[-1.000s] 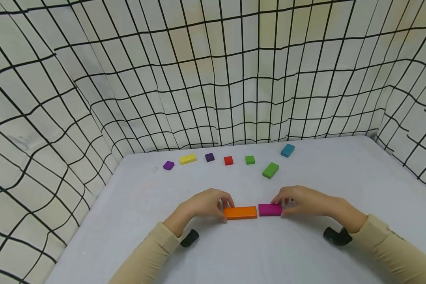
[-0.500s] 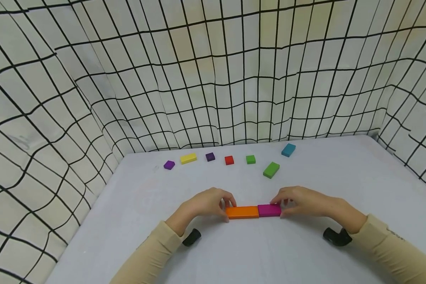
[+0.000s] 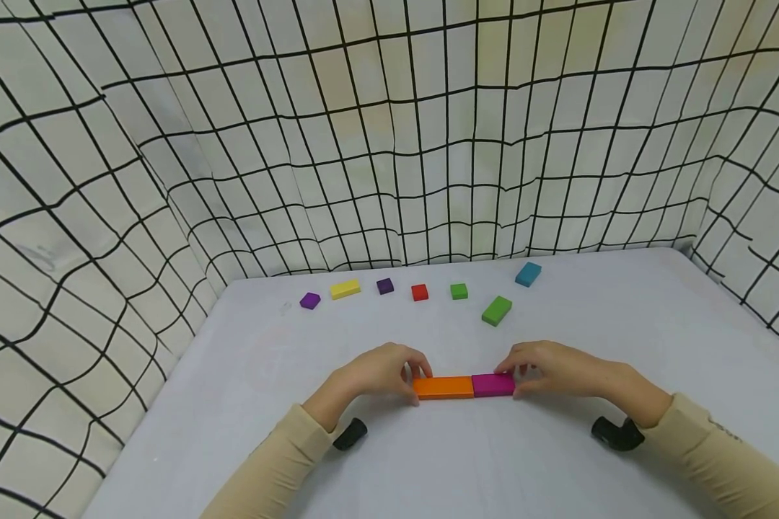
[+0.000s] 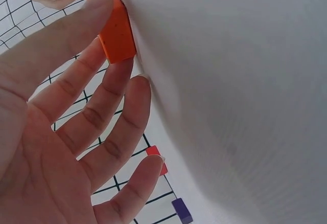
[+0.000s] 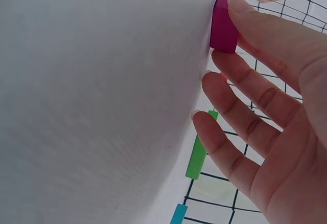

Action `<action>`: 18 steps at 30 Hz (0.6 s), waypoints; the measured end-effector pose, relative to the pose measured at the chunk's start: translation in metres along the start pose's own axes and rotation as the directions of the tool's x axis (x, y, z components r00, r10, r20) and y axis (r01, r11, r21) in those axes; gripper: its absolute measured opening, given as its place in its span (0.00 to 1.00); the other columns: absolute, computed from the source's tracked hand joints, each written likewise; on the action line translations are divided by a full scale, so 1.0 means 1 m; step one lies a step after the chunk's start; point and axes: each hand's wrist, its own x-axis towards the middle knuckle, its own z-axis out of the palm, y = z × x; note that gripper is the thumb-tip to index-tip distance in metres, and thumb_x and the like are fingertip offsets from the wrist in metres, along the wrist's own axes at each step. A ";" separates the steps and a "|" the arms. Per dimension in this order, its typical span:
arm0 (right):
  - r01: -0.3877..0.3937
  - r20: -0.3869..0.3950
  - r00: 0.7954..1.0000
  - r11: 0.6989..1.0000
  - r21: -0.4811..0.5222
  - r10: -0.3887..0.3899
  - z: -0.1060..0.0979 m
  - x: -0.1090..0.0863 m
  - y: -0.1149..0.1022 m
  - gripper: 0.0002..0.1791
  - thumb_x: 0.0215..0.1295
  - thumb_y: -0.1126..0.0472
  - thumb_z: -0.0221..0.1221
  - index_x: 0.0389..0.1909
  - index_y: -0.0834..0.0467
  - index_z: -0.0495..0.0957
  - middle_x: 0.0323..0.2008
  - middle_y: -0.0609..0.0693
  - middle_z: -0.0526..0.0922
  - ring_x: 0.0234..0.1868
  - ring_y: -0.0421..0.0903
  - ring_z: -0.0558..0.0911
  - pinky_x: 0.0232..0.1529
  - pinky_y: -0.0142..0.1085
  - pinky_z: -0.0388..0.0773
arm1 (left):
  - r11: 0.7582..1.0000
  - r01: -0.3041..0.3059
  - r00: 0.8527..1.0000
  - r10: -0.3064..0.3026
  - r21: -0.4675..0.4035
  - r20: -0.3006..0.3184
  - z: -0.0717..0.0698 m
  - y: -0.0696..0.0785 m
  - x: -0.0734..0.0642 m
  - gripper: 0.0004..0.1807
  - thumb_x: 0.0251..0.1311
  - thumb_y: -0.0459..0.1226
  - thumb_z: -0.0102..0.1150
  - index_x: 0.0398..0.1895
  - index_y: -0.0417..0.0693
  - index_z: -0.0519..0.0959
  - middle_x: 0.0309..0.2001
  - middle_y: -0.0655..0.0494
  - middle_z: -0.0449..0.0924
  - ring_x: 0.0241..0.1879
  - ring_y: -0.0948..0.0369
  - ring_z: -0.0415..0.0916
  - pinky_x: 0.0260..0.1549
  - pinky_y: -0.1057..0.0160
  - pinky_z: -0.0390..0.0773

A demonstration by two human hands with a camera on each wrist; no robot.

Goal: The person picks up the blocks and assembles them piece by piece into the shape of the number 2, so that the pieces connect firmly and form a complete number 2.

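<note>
An orange block [image 3: 444, 388] and a shorter magenta block [image 3: 492, 385] lie end to end on the white table, their near ends touching. My left hand [image 3: 384, 373] pinches the orange block at its left end. In the left wrist view the thumb presses one long side of the orange block [image 4: 116, 29], with fingers on the far side. At the other end, my right hand [image 3: 545, 369] pinches the magenta block. The right wrist view has the thumb on one side of the magenta block [image 5: 225, 24] and fingers behind it, the others spread loosely.
Behind the hands lie a purple block [image 3: 309, 300], a yellow block [image 3: 345, 289], a dark purple block [image 3: 385, 286], a red block [image 3: 419, 292], a small green block [image 3: 459, 291], a longer green block [image 3: 496, 311] and a blue block [image 3: 529, 274]. Black netting [image 3: 402, 155] surrounds the table.
The left hand has slid the orange block rightward, and the gap to the magenta block has closed. Over the last half second both hands have stayed still.
</note>
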 end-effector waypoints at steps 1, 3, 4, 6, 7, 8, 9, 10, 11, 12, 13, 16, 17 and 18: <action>0.000 -0.001 1.000 1.000 -0.001 0.000 0.000 0.000 0.000 0.19 0.63 0.57 0.72 0.54 0.53 0.85 0.44 0.36 0.81 0.44 0.37 0.78 0.46 0.33 0.81 | 1.000 0.000 1.000 0.000 0.001 0.000 0.000 0.000 0.000 0.16 0.54 0.33 0.78 0.45 0.53 0.85 0.37 0.62 0.80 0.34 0.60 0.74 0.36 0.63 0.76; 0.000 -0.002 1.000 1.000 -0.005 0.000 0.000 -0.001 -0.001 0.19 0.63 0.58 0.72 0.54 0.53 0.85 0.44 0.36 0.81 0.44 0.37 0.78 0.46 0.33 0.81 | 1.000 -0.002 1.000 0.002 0.004 -0.001 0.000 0.000 0.000 0.16 0.54 0.33 0.78 0.45 0.53 0.85 0.37 0.62 0.80 0.35 0.60 0.74 0.36 0.63 0.76; -0.002 -0.002 1.000 1.000 -0.006 0.002 0.000 -0.001 -0.001 0.19 0.63 0.58 0.72 0.54 0.53 0.85 0.44 0.36 0.81 0.44 0.37 0.78 0.46 0.33 0.81 | 1.000 -0.003 1.000 0.003 0.005 -0.001 0.000 0.000 0.000 0.16 0.54 0.33 0.78 0.45 0.53 0.85 0.37 0.62 0.80 0.35 0.60 0.74 0.36 0.63 0.77; -0.004 -0.002 1.000 1.000 -0.009 0.004 0.000 -0.001 -0.002 0.19 0.62 0.58 0.72 0.54 0.53 0.85 0.44 0.36 0.81 0.44 0.37 0.78 0.46 0.33 0.81 | 1.000 -0.004 1.000 0.004 0.006 0.000 0.000 0.001 0.000 0.16 0.54 0.33 0.78 0.45 0.53 0.85 0.37 0.62 0.80 0.35 0.60 0.74 0.36 0.64 0.77; -0.004 -0.002 1.000 1.000 -0.010 0.004 0.000 -0.001 -0.002 0.19 0.62 0.58 0.72 0.54 0.53 0.85 0.44 0.36 0.81 0.43 0.37 0.78 0.46 0.33 0.81 | 1.000 -0.004 1.000 0.004 0.006 0.001 0.000 0.001 0.000 0.16 0.54 0.33 0.78 0.45 0.53 0.85 0.37 0.62 0.80 0.35 0.60 0.74 0.36 0.64 0.77; -0.004 -0.001 1.000 1.000 -0.011 0.004 0.000 -0.001 -0.002 0.19 0.62 0.58 0.72 0.54 0.53 0.85 0.44 0.36 0.81 0.43 0.37 0.78 0.46 0.33 0.81 | 1.000 -0.006 1.000 0.006 0.006 0.001 0.000 0.001 0.000 0.16 0.54 0.33 0.78 0.45 0.52 0.85 0.37 0.62 0.80 0.34 0.60 0.74 0.36 0.64 0.77; -0.004 0.000 1.000 1.000 -0.010 0.004 0.000 -0.001 -0.002 0.19 0.62 0.57 0.72 0.54 0.53 0.85 0.44 0.36 0.81 0.43 0.37 0.78 0.46 0.33 0.81 | 1.000 -0.005 1.000 0.005 0.007 0.002 0.000 0.001 0.000 0.16 0.54 0.33 0.78 0.45 0.53 0.85 0.37 0.62 0.80 0.34 0.60 0.74 0.36 0.64 0.77; -0.003 0.001 1.000 1.000 -0.010 0.003 -0.001 -0.001 -0.002 0.19 0.62 0.57 0.72 0.54 0.53 0.85 0.44 0.36 0.81 0.43 0.37 0.78 0.46 0.33 0.81 | 1.000 -0.003 1.000 0.003 0.008 0.004 0.000 0.001 0.000 0.16 0.54 0.33 0.78 0.45 0.53 0.85 0.37 0.62 0.80 0.34 0.60 0.74 0.36 0.64 0.77; -0.001 0.003 1.000 1.000 -0.009 0.001 -0.001 -0.001 -0.002 0.19 0.62 0.57 0.72 0.54 0.53 0.85 0.44 0.36 0.81 0.43 0.37 0.78 0.46 0.33 0.81 | 1.000 -0.001 1.000 0.001 0.007 0.007 0.000 0.001 0.000 0.16 0.54 0.33 0.78 0.46 0.53 0.85 0.37 0.62 0.80 0.35 0.60 0.74 0.36 0.64 0.77; 0.000 0.004 1.000 1.000 -0.008 0.000 -0.001 -0.001 -0.002 0.20 0.62 0.56 0.73 0.55 0.53 0.85 0.44 0.36 0.81 0.43 0.37 0.78 0.46 0.33 0.81 | 1.000 0.002 1.000 -0.002 0.006 0.010 -0.001 0.001 0.000 0.16 0.54 0.33 0.78 0.46 0.53 0.85 0.37 0.62 0.80 0.35 0.60 0.74 0.37 0.63 0.77; 0.002 0.005 1.000 1.000 -0.005 -0.002 -0.001 0.000 -0.002 0.20 0.62 0.56 0.73 0.55 0.53 0.85 0.44 0.37 0.81 0.44 0.37 0.78 0.46 0.33 0.81 | 1.000 0.006 1.000 -0.006 0.006 0.017 -0.001 0.001 0.001 0.17 0.54 0.34 0.78 0.47 0.53 0.85 0.38 0.62 0.80 0.36 0.60 0.74 0.37 0.63 0.77; 0.002 0.009 1.000 1.000 0.007 -0.002 -0.002 0.000 -0.003 0.21 0.62 0.54 0.73 0.56 0.53 0.85 0.45 0.36 0.81 0.44 0.37 0.78 0.46 0.33 0.81 | 1.000 0.023 0.999 -0.023 -0.008 0.046 -0.004 0.000 0.002 0.20 0.55 0.35 0.78 0.51 0.54 0.84 0.40 0.62 0.80 0.38 0.60 0.75 0.40 0.61 0.77; 0.001 0.012 1.000 1.000 0.013 -0.001 -0.003 0.001 -0.003 0.22 0.62 0.53 0.73 0.56 0.53 0.85 0.45 0.36 0.81 0.44 0.37 0.78 0.46 0.33 0.81 | 0.999 0.028 0.998 -0.027 -0.016 0.055 -0.005 -0.001 0.003 0.21 0.55 0.36 0.78 0.53 0.55 0.84 0.40 0.62 0.80 0.39 0.60 0.75 0.41 0.60 0.77; 0.000 0.015 1.000 1.000 0.017 0.000 -0.003 0.001 -0.003 0.22 0.62 0.52 0.73 0.56 0.52 0.85 0.45 0.36 0.81 0.44 0.37 0.78 0.46 0.33 0.80 | 0.999 0.034 0.997 -0.033 -0.026 0.064 -0.006 -0.002 0.004 0.22 0.55 0.37 0.77 0.54 0.55 0.83 0.41 0.62 0.80 0.40 0.60 0.75 0.42 0.60 0.77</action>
